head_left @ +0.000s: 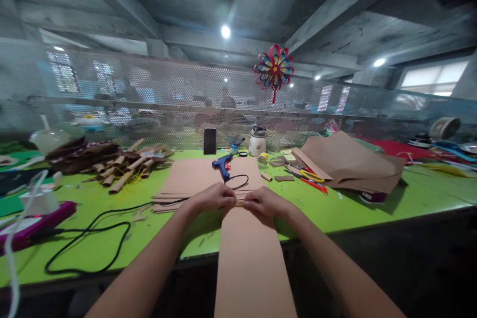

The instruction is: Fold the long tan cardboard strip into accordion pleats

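Note:
A long strip of brown cardboard (251, 258) runs from the green table (410, 196) over its front edge toward me. My left hand (212, 198) and my right hand (263, 202) pinch the strip's far end, fingers closed, with the end curled between them. Just beyond my hands lies a stack of flat brown sheets (201, 176). On those sheets rests a blue glue gun (222, 164) with a black cord looping beside it.
Rolled cardboard tubes (122, 169) lie in a pile at the left. Folded brown paper (350, 161), scissors (311, 179), a white jar (257, 143) and a black box (209, 140) sit further back. A black cable (89, 238) and a magenta object (35, 223) lie at the left. Mesh fence (149, 89) behind.

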`<act>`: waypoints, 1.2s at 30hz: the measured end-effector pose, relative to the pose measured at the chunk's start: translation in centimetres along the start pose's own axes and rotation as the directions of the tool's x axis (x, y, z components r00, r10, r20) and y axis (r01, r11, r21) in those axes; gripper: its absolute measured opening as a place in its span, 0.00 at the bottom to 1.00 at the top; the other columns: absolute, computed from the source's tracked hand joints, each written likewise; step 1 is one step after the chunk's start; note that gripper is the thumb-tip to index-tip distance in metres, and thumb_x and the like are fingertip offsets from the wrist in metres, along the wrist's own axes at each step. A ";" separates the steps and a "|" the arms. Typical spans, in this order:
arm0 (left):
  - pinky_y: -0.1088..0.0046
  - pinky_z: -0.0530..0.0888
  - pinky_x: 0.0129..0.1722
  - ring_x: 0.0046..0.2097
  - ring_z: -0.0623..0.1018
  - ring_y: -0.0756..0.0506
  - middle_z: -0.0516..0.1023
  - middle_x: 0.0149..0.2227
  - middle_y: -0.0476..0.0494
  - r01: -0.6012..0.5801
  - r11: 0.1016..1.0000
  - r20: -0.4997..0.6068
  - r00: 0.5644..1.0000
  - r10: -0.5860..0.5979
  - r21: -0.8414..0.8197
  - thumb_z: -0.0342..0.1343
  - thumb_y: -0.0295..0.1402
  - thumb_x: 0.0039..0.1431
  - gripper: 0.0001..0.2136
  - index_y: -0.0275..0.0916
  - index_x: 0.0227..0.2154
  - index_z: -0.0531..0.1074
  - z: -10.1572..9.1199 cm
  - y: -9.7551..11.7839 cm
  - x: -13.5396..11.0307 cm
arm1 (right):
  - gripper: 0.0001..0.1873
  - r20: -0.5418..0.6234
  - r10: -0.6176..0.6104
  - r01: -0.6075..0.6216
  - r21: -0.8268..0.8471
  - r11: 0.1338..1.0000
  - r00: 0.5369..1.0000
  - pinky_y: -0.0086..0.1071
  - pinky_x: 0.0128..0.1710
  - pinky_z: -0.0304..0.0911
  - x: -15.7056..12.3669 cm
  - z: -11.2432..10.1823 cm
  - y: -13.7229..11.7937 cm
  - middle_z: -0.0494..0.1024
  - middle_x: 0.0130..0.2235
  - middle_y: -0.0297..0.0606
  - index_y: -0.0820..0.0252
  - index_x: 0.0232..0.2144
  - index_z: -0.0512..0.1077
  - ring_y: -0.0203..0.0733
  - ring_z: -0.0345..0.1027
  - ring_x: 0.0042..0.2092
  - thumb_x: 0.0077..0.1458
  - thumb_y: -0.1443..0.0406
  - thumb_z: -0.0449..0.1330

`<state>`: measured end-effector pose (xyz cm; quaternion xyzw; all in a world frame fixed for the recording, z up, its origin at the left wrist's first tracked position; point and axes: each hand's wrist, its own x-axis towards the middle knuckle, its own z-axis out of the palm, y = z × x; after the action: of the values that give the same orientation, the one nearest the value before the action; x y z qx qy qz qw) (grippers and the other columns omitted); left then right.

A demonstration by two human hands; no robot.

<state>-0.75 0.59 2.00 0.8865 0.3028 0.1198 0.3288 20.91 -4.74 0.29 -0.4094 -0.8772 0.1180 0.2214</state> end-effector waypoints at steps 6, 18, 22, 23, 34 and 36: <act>0.79 0.60 0.25 0.26 0.63 0.52 0.69 0.25 0.49 -0.034 0.999 0.049 0.998 0.035 -0.023 0.50 0.44 0.53 0.17 0.33 0.32 0.74 0.5 0.8 -0.3 | 0.19 0.053 -0.050 0.055 -0.086 0.995 0.997 0.26 0.23 0.47 1.1 -0.2 -0.5 0.72 0.23 0.34 0.63 0.26 0.73 0.31 0.55 0.23 0.58 0.56 0.52; 0.78 0.60 0.26 0.26 0.63 0.52 0.67 0.23 0.50 -0.076 0.993 0.000 0.997 0.076 0.096 0.48 0.39 0.55 0.14 0.34 0.28 0.73 0.6 0.6 -0.1 | 0.20 0.084 0.034 -0.045 0.136 0.990 0.996 0.25 0.23 0.49 0.6 -0.6 0.0 0.66 0.21 0.32 0.65 0.23 0.70 0.31 0.54 0.24 0.57 0.55 0.52; 0.78 0.60 0.25 0.25 0.63 0.52 0.67 0.22 0.49 -0.044 0.994 -0.008 0.999 0.045 0.103 0.47 0.38 0.55 0.14 0.33 0.28 0.72 0.8 0.7 0.0 | 0.21 0.060 0.067 -0.075 0.136 0.988 0.996 0.25 0.23 0.48 -0.4 -0.9 0.9 0.64 0.20 0.31 0.65 0.21 0.67 0.31 0.53 0.24 0.56 0.55 0.52; 0.78 0.60 0.25 0.25 0.63 0.52 0.67 0.21 0.50 -0.045 0.995 0.004 0.999 0.044 0.094 0.47 0.38 0.55 0.14 0.33 0.28 0.72 0.8 0.7 0.1 | 0.21 0.050 0.068 -0.075 0.142 0.987 0.996 0.25 0.23 0.48 -0.6 -1.0 1.2 0.63 0.20 0.31 0.65 0.21 0.67 0.31 0.52 0.24 0.56 0.55 0.52; 0.78 0.62 0.25 0.23 0.66 0.52 0.69 0.20 0.49 -0.019 1.000 0.012 1.000 0.019 0.006 0.48 0.44 0.55 0.17 0.33 0.25 0.71 0.9 0.1 0.5 | 0.20 -0.014 0.155 -0.143 0.307 0.941 0.988 0.25 0.22 0.46 -1.6 -1.0 1.6 0.61 0.19 0.30 0.66 0.21 0.68 0.30 0.51 0.23 0.52 0.53 0.55; 0.78 0.61 0.23 0.21 0.64 0.52 0.68 0.17 0.49 0.028 0.999 0.067 0.997 -0.027 -0.025 0.48 0.45 0.55 0.18 0.34 0.22 0.69 0.6 0.0 0.1 | 0.20 0.023 0.180 -0.176 0.361 0.916 0.983 0.25 0.21 0.47 -1.9 -1.2 1.8 0.63 0.19 0.30 0.66 0.22 0.68 0.29 0.51 0.21 0.51 0.52 0.56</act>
<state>-0.39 0.38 1.55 0.8814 0.3023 0.0894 0.3519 23.77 -4.98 0.14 -0.4403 -0.7985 0.2947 0.2858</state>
